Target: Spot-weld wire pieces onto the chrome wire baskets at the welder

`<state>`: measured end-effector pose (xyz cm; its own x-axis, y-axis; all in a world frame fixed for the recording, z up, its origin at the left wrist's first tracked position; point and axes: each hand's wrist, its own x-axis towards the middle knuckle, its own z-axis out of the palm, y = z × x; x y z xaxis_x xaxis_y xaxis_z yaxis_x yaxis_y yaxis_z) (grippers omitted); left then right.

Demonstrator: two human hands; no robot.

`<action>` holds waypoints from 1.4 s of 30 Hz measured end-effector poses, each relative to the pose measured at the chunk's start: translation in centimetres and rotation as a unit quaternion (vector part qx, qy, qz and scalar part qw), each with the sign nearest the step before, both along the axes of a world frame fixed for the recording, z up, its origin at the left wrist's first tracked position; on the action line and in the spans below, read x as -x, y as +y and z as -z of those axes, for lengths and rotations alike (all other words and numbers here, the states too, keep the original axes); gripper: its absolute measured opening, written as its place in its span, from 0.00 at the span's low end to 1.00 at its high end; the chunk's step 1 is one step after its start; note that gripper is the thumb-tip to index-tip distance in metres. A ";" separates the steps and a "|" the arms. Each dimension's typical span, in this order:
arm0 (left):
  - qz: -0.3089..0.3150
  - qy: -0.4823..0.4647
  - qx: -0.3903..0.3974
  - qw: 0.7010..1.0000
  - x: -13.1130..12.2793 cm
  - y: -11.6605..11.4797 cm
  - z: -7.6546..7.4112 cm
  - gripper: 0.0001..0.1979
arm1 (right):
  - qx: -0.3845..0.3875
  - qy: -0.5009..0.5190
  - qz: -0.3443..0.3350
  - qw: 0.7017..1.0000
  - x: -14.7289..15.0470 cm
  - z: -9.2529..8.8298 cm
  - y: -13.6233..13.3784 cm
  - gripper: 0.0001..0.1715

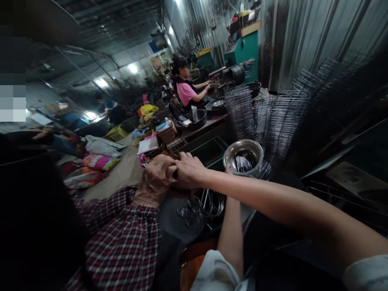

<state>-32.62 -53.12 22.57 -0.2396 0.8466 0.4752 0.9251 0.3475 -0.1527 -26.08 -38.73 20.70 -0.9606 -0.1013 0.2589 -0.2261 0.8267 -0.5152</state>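
My left hand (228,169) is at the near rim of a shiny metal bowl (258,155), gripping it; most of the hand is hidden behind my right forearm. Thin, shiny metal pieces (244,162) lie in the bowl. Crossing over to the left, my right hand (190,169) has its fingers curled against the hand (159,176) of a co-worker in a plaid sleeve (127,238). Something small and dark shows between these two hands, too hidden to name. Below them are loose metal wire loops (212,204).
Tall stacks of wire racks (286,121) stand beyond the bowl and to its right. Further back, a person in a pink shirt (185,93) sits at a bench with black basins (197,121). Filled sacks (100,161) lie on the floor at left.
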 end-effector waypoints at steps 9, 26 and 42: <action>0.058 0.025 0.063 0.996 -0.1 -2.6 -1.9 0.13 | 0.094 -0.026 -0.008 0.995 0.1 0.0 -2.6 0.26; -0.051 -0.060 0.168 0.983 1.9 -5.9 0.2 0.12 | 0.374 -0.177 -0.236 0.879 2.4 3.2 -3.7 0.25; 0.059 -0.061 0.149 0.985 8.7 -9.8 2.4 0.08 | 0.263 -0.026 -0.144 0.954 -1.2 3.1 -1.6 0.49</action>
<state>-41.28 -62.88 20.18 -0.1706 0.9696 0.1755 0.9744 0.1925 -0.1164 -24.90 -40.32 17.57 -0.9253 -0.2319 0.3001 -0.3681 0.3593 -0.8576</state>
